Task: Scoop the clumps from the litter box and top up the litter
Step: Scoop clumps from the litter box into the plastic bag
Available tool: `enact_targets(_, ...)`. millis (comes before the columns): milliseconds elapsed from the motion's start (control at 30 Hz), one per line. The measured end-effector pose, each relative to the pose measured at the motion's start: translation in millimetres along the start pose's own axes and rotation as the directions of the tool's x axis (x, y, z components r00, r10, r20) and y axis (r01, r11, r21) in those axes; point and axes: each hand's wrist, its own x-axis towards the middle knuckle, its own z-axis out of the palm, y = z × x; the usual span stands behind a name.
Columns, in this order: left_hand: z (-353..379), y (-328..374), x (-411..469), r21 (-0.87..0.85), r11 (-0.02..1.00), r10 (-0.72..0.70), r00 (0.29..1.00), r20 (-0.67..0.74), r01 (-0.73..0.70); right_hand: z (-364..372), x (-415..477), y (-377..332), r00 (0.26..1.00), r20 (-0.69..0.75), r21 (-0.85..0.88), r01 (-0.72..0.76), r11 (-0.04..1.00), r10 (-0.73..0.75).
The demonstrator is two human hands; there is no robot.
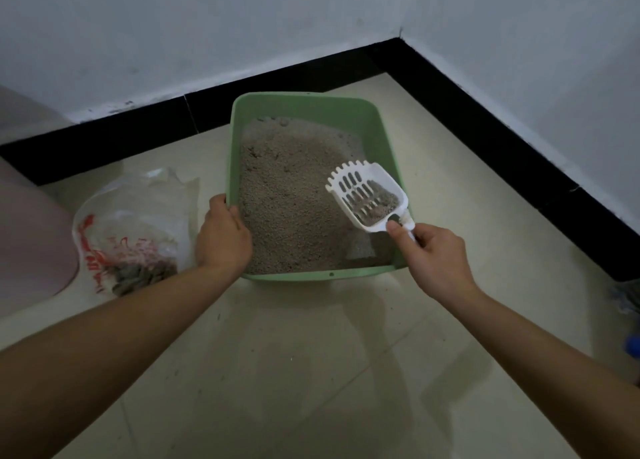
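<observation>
A green litter box [313, 107] sits on the tiled floor near the room's corner, filled with grey-brown litter [287, 195]. My left hand [223, 235] grips the box's left rim, thumb inside. My right hand [434, 259] holds the handle of a white slotted scoop [367, 194] above the box's right side. Litter and a grey clump lie in the scoop's bowl. A bare patch of the box's bottom shows below the scoop near the front right.
A clear plastic bag with red print [130, 230] lies on the floor left of the box, with dark clumps inside. A pinkish round object [31, 237] stands at the far left. Black skirting [485, 112] lines both walls. A blue item [632, 344] sits at the right edge.
</observation>
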Motion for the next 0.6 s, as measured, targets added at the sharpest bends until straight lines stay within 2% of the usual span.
enact_targets(167,0.9,0.4,0.3,0.000,1.000,-0.012,1.000,-0.007,0.012,-2.6,-1.8,-1.6,1.000,-0.002,0.010,0.006,1.000,-0.006)
enact_targets(400,1.0,-0.2,-0.3,-0.015,1.000,-0.020,1.000,-0.003,0.020,-0.3,-10.5,4.9,1.000,0.013,-0.096,0.024,0.995,-0.023)
enact_targets(600,-0.7,2.4,-2.4,-0.017,1.000,-0.014,1.000,0.001,0.014,5.7,-12.6,10.1,0.999,-0.014,-0.085,0.028,0.996,-0.029)
